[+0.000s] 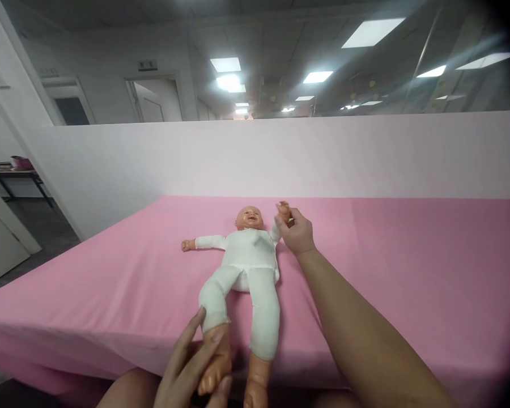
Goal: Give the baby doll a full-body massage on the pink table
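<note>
A baby doll with a white cloth body and plastic head, hands and feet lies on its back on a pink cloth. Its head points away from me and its feet hang toward my lap. My right hand pinches the doll's raised arm at the wrist, on the right. At the near edge my left hand is around the doll's foot on the left, fingers along the ankle and lower leg, thumb by the toes. The doll's other arm stretches out to the left.
A low white wall with glass above it stands behind the pink-covered surface. To the far left are a dark-legged table and a white door panel. My knees are under the near edge.
</note>
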`<state>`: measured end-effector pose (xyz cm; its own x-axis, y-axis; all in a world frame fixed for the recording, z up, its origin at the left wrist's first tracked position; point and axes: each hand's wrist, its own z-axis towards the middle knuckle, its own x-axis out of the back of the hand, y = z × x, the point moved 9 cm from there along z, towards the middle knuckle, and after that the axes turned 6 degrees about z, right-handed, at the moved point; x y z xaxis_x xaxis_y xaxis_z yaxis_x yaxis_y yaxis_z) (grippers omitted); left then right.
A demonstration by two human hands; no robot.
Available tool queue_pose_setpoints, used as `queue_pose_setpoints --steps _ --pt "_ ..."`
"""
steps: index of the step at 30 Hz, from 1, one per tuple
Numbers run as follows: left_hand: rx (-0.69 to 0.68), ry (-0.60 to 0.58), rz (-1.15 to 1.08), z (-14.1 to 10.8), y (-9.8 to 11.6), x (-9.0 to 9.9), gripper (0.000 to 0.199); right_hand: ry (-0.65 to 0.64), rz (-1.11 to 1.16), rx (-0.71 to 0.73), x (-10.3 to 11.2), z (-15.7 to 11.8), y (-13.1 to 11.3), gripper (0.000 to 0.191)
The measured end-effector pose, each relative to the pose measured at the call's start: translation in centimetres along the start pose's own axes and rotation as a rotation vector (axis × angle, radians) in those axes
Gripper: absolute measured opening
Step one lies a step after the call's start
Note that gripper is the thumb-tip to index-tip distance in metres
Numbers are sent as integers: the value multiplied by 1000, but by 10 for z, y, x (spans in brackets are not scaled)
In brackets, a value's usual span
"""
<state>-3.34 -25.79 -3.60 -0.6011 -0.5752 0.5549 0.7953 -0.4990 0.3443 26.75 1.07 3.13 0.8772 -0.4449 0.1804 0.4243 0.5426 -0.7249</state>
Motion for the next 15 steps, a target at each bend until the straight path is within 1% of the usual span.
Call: queue_pose_setpoints --steps 1,2,3,4,5,7,10,13,15 --pt "4 -76 1 9 2 -2 67 -69 -10 50 -11 -4 -11 37" --pt "31 -128 -7 19 2 -4 63 -142 -28 95 -23 -8 -20 36" --pt "86 -113 -32 30 -2 -1 57 -223 -57 130 -35 -13 -27 35" --pt "115 -25 -78 42 -6 5 49 -305 -93 156 -47 -19 -31 34" --pt "115 -14 -131 54 -7 4 44 -381 -132 172 -58 -24 -34 35" --pt "177 -52 -241 77 -18 -9 39 -502 -199 181 -74 -33 -34 40" --pt "320 -148 -374 107 -38 -36 39 -614 -256 169 -86 -40 -29 39" --pt "418 -202 -470 129 -53 -61 40 -687 -292 180 -91 -44 -28 36" --pt "485 -221 -538 137 -61 -76 40 -706 -311 212 -93 -45 -30 34"
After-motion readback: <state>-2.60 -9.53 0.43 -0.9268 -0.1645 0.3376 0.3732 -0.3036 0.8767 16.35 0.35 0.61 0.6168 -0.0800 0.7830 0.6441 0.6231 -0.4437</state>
